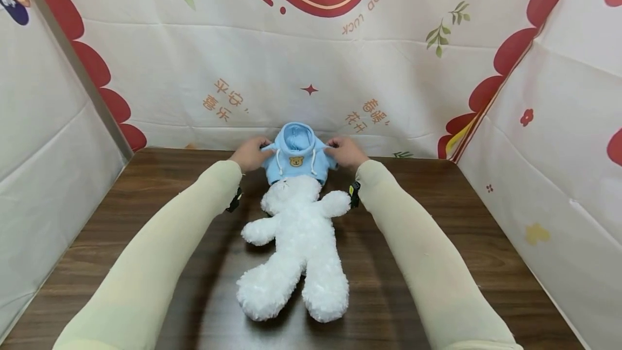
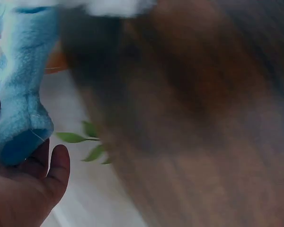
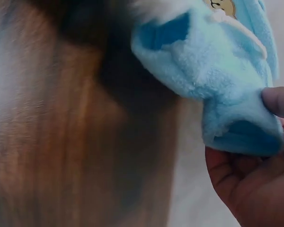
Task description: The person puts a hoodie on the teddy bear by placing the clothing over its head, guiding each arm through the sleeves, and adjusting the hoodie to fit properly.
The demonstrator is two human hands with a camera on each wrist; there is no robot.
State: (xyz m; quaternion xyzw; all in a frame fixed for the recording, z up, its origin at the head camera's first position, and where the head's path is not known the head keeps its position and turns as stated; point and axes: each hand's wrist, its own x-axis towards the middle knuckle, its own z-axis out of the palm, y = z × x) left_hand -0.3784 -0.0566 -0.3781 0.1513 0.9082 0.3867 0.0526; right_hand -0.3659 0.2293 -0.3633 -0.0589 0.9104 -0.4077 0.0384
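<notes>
A small light-blue hoodie with white drawstrings and a bear-face patch is held up at the table's far edge. My left hand pinches its left sleeve side, and in the left wrist view the thumb and fingers lie about the blue sleeve. On the other side my right hand grips the right sleeve, whose cuff opening faces the right wrist camera. A white fluffy teddy bear lies below, legs toward me, its head against the hoodie's hem. The bear's face is mostly turned away.
The brown wooden table reaches back to a printed white cloth wall. Further cloth walls stand at the left and right. Dark wrist cameras sit on both sleeved wrists, the right one close to the bear's arm.
</notes>
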